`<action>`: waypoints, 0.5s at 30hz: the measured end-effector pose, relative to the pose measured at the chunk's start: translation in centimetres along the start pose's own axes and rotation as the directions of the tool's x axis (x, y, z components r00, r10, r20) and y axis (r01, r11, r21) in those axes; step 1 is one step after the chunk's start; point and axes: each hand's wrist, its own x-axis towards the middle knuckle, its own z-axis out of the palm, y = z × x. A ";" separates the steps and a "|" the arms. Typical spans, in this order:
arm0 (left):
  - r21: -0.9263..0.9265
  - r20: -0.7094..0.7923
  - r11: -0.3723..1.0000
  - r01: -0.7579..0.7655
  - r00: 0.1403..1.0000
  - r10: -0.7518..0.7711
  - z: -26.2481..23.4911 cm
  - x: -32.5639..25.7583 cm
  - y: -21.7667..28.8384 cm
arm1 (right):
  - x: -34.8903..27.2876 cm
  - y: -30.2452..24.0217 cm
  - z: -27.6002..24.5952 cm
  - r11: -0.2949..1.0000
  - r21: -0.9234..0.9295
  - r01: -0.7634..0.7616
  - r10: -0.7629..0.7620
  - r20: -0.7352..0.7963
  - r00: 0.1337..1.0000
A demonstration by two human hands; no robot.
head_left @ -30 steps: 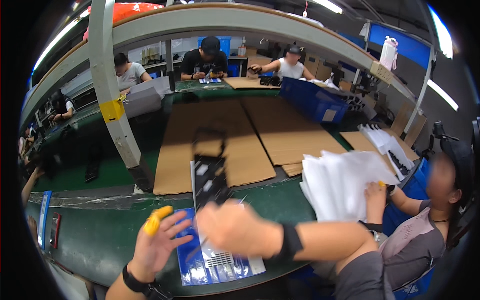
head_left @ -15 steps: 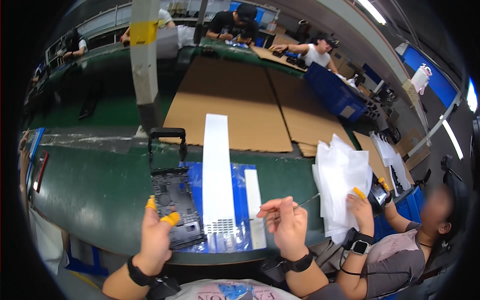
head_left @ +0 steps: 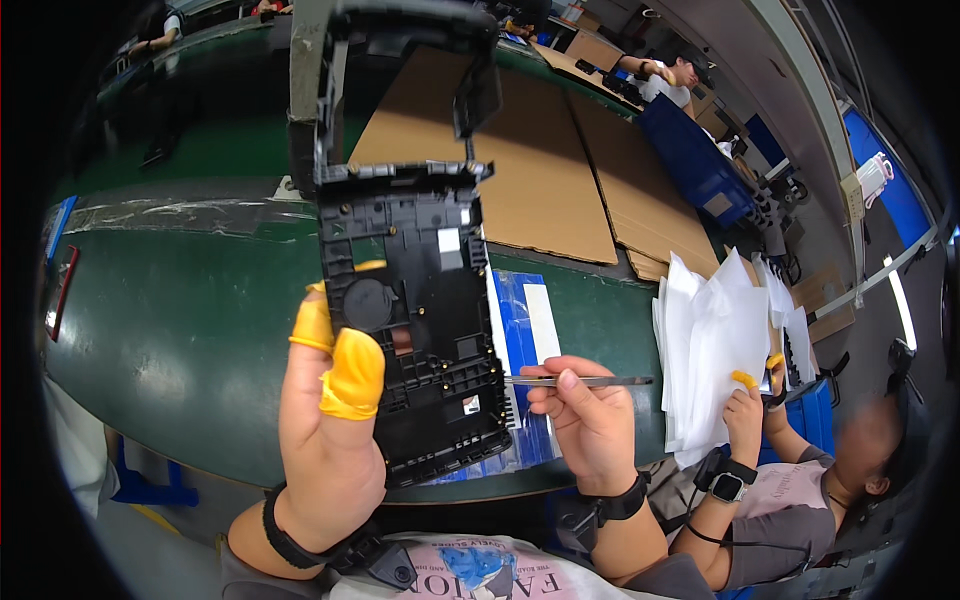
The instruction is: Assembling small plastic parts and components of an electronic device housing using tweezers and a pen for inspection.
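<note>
Black plastic frame (head_left: 425,300) in hand, tweezers (head_left: 620,381) at its right edge

At far left, a red-edged object (head_left: 62,290) lay on the green worktop (head_left: 190,330). The left grip (head_left: 335,420), two fingers in yellow finger cots (head_left: 352,375), was clamped on the frame's left side, and the frame seemed raised over the worktop, its ribbed inside showing. Behind its top stood a metal post (head_left: 304,100); beyond lay brown cardboard sheets (head_left: 540,180). The right grip (head_left: 592,425) was closed on the tweezers, their tips at the frame's lower right edge; whether they touched could not be told. The step looked like fine tweezer work on the frame, and the next move seemed to call for a firm left hold and careful tip control. A blue plastic sheet (head_left: 518,300) lay partly behind the frame. Further right came white sheets (head_left: 700,350), a co-worker's hand (head_left: 741,412) against them, and, across the worktop, a blue crate (head_left: 690,160).
</note>
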 end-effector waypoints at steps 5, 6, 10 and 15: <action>-0.132 -0.187 0.991 -0.027 0.982 0.002 -0.8 1.2 -1.3 | 0.4 -0.8 -0.3 0.991 0.112 -0.069 0.068 0.012 0.998; -0.179 -0.174 0.983 0.040 0.982 -0.072 -1.1 1.2 -1.7 | 0.5 -0.6 -0.7 0.992 0.115 -0.050 0.049 0.011 0.999; -0.207 -0.088 0.952 0.227 0.965 -0.249 -1.0 0.8 -2.7 | 0.9 0.2 -3.0 0.992 0.123 0.013 -0.015 0.014 1.000; -0.203 -0.068 0.957 0.208 0.972 -0.226 -0.8 0.7 -2.6 | 0.8 0.2 -3.8 0.997 0.066 0.036 -0.028 -0.108 0.994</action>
